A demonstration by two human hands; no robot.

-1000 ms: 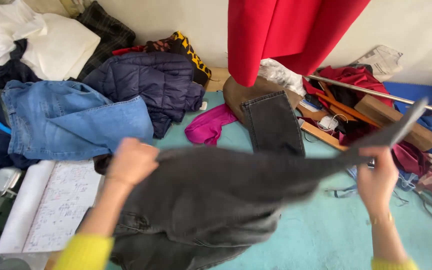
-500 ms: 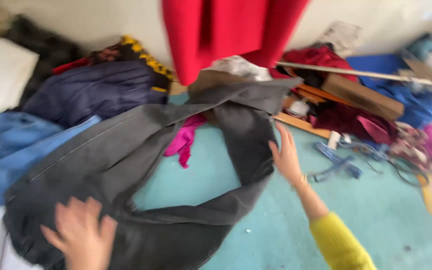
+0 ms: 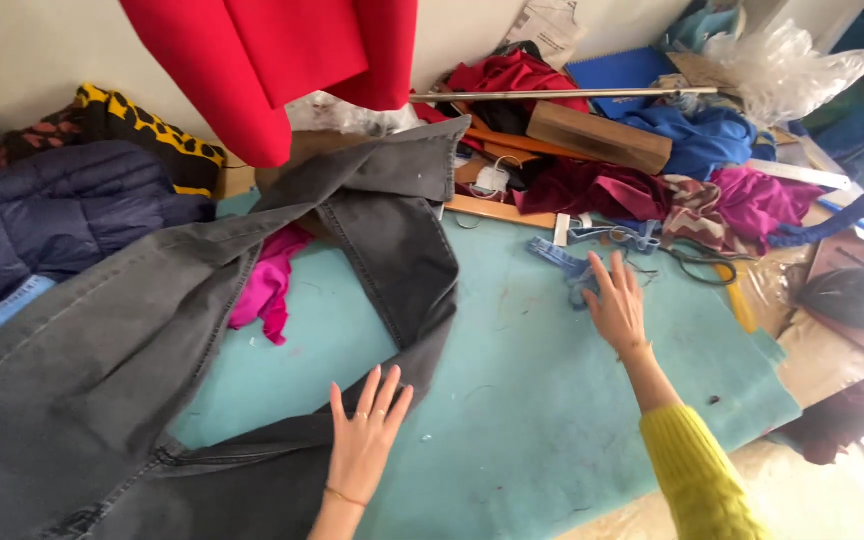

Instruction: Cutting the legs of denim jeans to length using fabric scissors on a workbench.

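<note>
At nine o'clock a navy quilted jacket (image 3: 62,215) lies against the wall with a yellow-and-black patterned cloth (image 3: 137,125) behind it, and a red garment (image 3: 272,60) hangs down at twelve. The dark grey jeans (image 3: 102,360) are spread over the teal table mat (image 3: 532,400): one leg runs long from seven o'clock up toward one, ending at a hem near the wall, while the other doubles back down along the mat toward six. A pink cloth (image 3: 267,285) shows in the gap between the two legs. The left hand (image 3: 364,440) lies flat, fingers spread, on the jeans' lower edge at six o'clock, so it is the nearer hand; the denim stretches away from it toward nine and eleven. The right hand (image 3: 614,305), open with fingers splayed, hovers or rests on bare mat at three o'clock, apart from the jeans and just short of blue plastic hangers (image 3: 592,255). Beyond lie a cardboard box (image 3: 597,138) and a metal rod (image 3: 562,94)
</note>
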